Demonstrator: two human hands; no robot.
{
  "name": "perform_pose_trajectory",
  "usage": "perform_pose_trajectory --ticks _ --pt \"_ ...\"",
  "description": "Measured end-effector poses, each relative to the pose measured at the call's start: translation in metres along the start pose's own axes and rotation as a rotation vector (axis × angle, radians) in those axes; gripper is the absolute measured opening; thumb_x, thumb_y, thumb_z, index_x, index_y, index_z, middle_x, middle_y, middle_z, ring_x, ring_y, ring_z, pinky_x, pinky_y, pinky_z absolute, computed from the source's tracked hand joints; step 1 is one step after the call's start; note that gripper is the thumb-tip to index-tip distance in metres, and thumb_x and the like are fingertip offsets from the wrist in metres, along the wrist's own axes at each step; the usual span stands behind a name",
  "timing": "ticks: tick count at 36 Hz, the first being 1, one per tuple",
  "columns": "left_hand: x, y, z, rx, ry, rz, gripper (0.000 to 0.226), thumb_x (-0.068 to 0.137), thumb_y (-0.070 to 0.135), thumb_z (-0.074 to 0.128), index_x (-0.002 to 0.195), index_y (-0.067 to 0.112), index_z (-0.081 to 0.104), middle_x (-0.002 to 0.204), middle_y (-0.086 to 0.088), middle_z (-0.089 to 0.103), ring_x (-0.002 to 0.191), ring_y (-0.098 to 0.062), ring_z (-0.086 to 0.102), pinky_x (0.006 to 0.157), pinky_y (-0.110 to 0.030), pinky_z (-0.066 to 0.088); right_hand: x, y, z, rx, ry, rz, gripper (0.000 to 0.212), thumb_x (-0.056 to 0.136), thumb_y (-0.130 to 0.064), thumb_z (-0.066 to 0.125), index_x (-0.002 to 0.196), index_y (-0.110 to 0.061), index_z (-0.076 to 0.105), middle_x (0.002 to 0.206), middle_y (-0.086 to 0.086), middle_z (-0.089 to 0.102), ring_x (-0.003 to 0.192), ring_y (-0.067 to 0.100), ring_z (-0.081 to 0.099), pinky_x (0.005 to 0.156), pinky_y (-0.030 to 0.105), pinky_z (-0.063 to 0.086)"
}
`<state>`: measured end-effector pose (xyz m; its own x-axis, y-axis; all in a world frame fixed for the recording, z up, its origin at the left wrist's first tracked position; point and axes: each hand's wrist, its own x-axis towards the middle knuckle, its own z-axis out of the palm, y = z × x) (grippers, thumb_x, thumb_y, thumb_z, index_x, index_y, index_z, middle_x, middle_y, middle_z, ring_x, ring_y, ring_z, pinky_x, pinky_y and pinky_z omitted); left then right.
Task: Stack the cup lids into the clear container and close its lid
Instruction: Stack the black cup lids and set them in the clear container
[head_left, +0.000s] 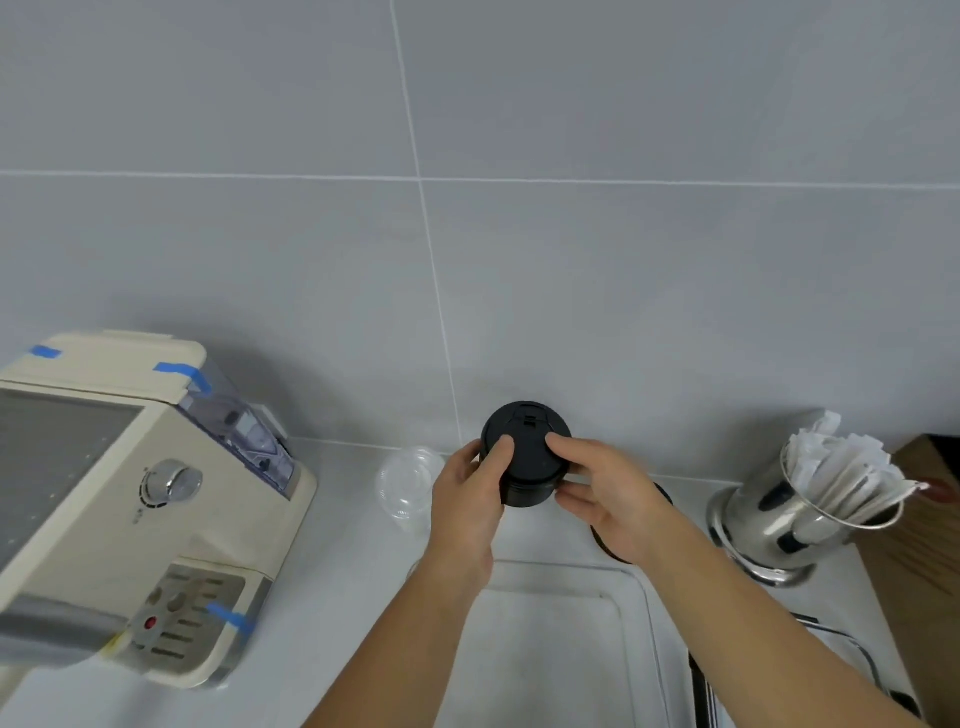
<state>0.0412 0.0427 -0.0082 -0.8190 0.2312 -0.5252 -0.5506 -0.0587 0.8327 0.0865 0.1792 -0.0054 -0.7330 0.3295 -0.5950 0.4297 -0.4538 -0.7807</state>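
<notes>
A stack of black cup lids (525, 447) is held up over the white counter near the tiled wall. My left hand (470, 493) grips its left side, thumb on the top lid. My right hand (602, 493) grips the right side, thumb on top and fingers under the stack. A stack of clear domed lids (405, 483) lies on the counter just left of my left hand. The clear container (566, 644) sits open below my forearms, its rim showing between them. Another black lid (605, 545) peeks out under my right wrist.
A cream coffee machine (130, 499) with blue tape fills the left side. A steel holder (784, 514) full of white wrapped sachets stands at the right, with a wooden surface (924, 545) behind it. A metal-edged object (852, 654) lies at the lower right.
</notes>
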Motion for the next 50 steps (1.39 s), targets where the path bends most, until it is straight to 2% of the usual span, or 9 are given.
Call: perform_pose_trajectory --ticks 6,12,15,23,29,35,41,46,50 --pt "-0.037 0.012 -0.002 -0.034 -0.025 0.038 0.044 0.083 0.031 0.072 0.123 0.017 0.061 0.111 0.001 0.072 0.099 -0.008 0.067 0.085 -0.027 0.05 -0.038 -0.008 0.001 0.033 -0.037 -0.07 0.018 0.086 -0.024 0.07 0.1 -0.013 0.07 0.091 -0.004 0.078 0.098 0.022 0.07 0.081 0.029 0.05" --pt "-0.072 0.02 -0.013 -0.042 -0.044 0.093 0.041 0.08 0.03 0.074 0.118 0.016 0.066 0.109 0.001 0.074 0.099 -0.01 0.07 0.08 -0.027 0.052 -0.079 -0.013 0.003 -0.034 -0.065 -0.107 0.028 0.085 -0.026 0.072 0.108 -0.011 0.065 0.107 0.003 0.073 0.099 0.022 0.068 0.085 0.03 0.049" --pt "-0.089 0.025 -0.017 -0.039 -0.067 0.117 0.04 0.08 0.029 0.075 0.117 0.017 0.067 0.111 0.001 0.074 0.102 -0.011 0.069 0.082 -0.027 0.052 -0.096 -0.016 -0.001 -0.105 -0.088 -0.125 0.034 0.082 -0.03 0.074 0.112 -0.016 0.064 0.112 0.002 0.071 0.102 0.025 0.068 0.096 0.036 0.048" --pt "-0.133 0.027 -0.022 -0.04 -0.118 0.149 0.071 0.078 0.033 0.077 0.14 0.019 0.045 0.129 -0.001 0.06 0.114 -0.013 0.061 0.103 -0.036 0.046 -0.141 -0.004 -0.005 -0.135 -0.082 -0.201 0.038 0.083 -0.037 0.072 0.115 -0.021 0.061 0.116 0.001 0.07 0.11 0.023 0.065 0.098 0.041 0.049" --pt "-0.161 0.018 -0.024 -0.031 -0.081 0.206 0.096 0.052 0.063 0.079 0.137 0.034 0.044 0.139 0.003 0.052 0.124 -0.013 0.054 0.111 -0.041 0.039 -0.166 0.008 -0.004 0.014 -0.022 -0.239 0.036 0.084 -0.033 0.071 0.114 -0.016 0.063 0.114 0.008 0.072 0.108 0.024 0.067 0.092 0.036 0.052" --pt "-0.178 -0.002 -0.023 -0.038 -0.133 0.163 0.072 0.075 0.048 0.076 0.137 0.032 0.045 0.134 0.005 0.056 0.12 -0.014 0.056 0.104 -0.035 0.043 -0.186 0.018 0.002 0.069 -0.024 -0.31 0.032 0.086 -0.024 0.069 0.117 -0.017 0.064 0.111 0.005 0.075 0.1 0.017 0.072 0.082 0.027 0.054" --pt "-0.187 -0.009 -0.023 0.0 -0.155 0.148 0.058 0.074 0.039 0.079 0.126 0.03 0.055 0.123 0.002 0.067 0.111 -0.016 0.065 0.097 -0.034 0.048 -0.195 0.033 -0.002 0.076 -0.006 -0.309 0.028 0.086 -0.024 0.07 0.113 -0.017 0.067 0.115 0.008 0.072 0.104 0.022 0.07 0.084 0.028 0.054" --pt "-0.191 -0.01 -0.023 -0.016 -0.166 0.13 0.043 0.083 0.026 0.073 0.123 0.025 0.057 0.114 -0.002 0.072 0.108 -0.02 0.067 0.097 -0.035 0.047 -0.197 0.044 -0.006 0.055 -0.006 -0.295 0.029 0.088 -0.025 0.068 0.116 -0.02 0.064 0.114 0.008 0.07 0.102 0.022 0.071 0.086 0.03 0.053" --pt "-0.188 -0.012 -0.023 -0.01 -0.159 0.112 0.042 0.082 0.022 0.073 0.121 0.023 0.059 0.109 -0.003 0.073 0.104 -0.02 0.069 0.094 -0.033 0.051 -0.195 0.049 -0.012 0.015 0.002 -0.29 0.033 0.088 -0.03 0.067 0.12 -0.023 0.061 0.112 0.003 0.072 0.106 0.022 0.069 0.099 0.038 0.049"
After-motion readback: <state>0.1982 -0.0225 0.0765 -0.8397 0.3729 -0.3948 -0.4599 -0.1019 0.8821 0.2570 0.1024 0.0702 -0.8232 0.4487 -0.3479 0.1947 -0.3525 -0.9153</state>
